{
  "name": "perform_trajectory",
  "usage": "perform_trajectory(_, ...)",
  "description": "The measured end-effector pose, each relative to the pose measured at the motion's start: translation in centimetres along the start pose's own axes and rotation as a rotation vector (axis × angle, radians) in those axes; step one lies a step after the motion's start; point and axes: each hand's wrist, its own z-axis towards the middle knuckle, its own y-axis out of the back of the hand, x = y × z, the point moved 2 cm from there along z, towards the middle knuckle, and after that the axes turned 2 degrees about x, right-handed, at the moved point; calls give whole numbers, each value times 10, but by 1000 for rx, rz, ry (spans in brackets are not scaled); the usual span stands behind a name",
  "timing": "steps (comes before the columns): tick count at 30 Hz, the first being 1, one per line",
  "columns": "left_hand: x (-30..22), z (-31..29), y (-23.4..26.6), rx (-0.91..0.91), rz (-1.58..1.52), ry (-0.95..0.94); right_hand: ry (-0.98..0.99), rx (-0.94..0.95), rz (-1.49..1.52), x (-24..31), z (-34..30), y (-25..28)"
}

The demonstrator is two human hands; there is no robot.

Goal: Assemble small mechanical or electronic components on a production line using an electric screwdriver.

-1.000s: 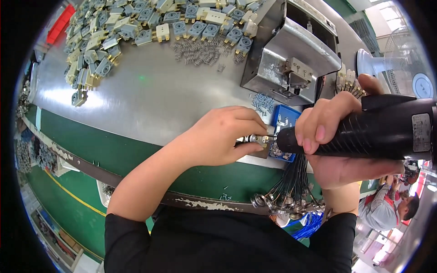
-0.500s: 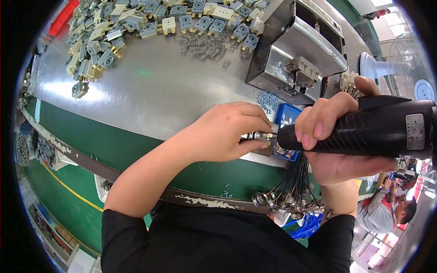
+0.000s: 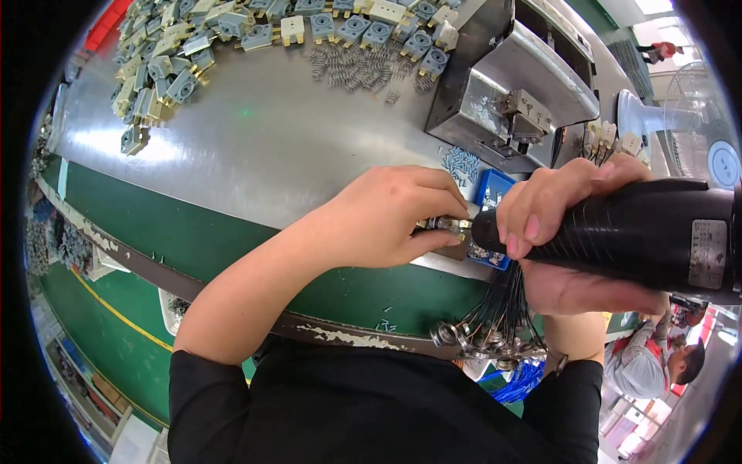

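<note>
Between its thumb and fingers my left hand (image 3: 402,213) pinches a small metal-and-white part (image 3: 442,223), mostly hidden by the fingers. My right hand (image 3: 560,232) is wrapped round a black power screwdriver (image 3: 618,232), held almost level with its nose pointing left at the small part. The nose meets or nearly meets the part; the exact contact is hidden. Just behind the nose sits a blue tray (image 3: 495,188) of small metal pieces, partly covered by my right hand. A pile of screws (image 3: 461,164) lies beside that tray.
Grey and cream switch-like blocks (image 3: 232,27) are heaped at the far left of the metal table (image 3: 255,155), next to loose springs (image 3: 355,68). A metal fixture (image 3: 510,100) stands at the back right. Black wires with round metal ends (image 3: 487,332) hang over the near edge. A co-worker (image 3: 649,363) is at the right.
The screwdriver's rear end has dipped slightly while its nose stays at the small part. My left hand keeps its pinch. The view has shifted a little.
</note>
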Motion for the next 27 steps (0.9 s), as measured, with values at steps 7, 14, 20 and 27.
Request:
perform_trajectory(7,0,0,0,-11,7,0,12,79,91,2,-7,10)
perform_trajectory(14,0,-1,-1,-14,17,-8,33,149,182,-2,-4,6)
perform_trajectory(20,-4,5,1,18,-12,-4,220,194,286,12,14,25)
perform_trajectory(27,-7,5,1,35,-1,18,433,-202,141,13,69,58)
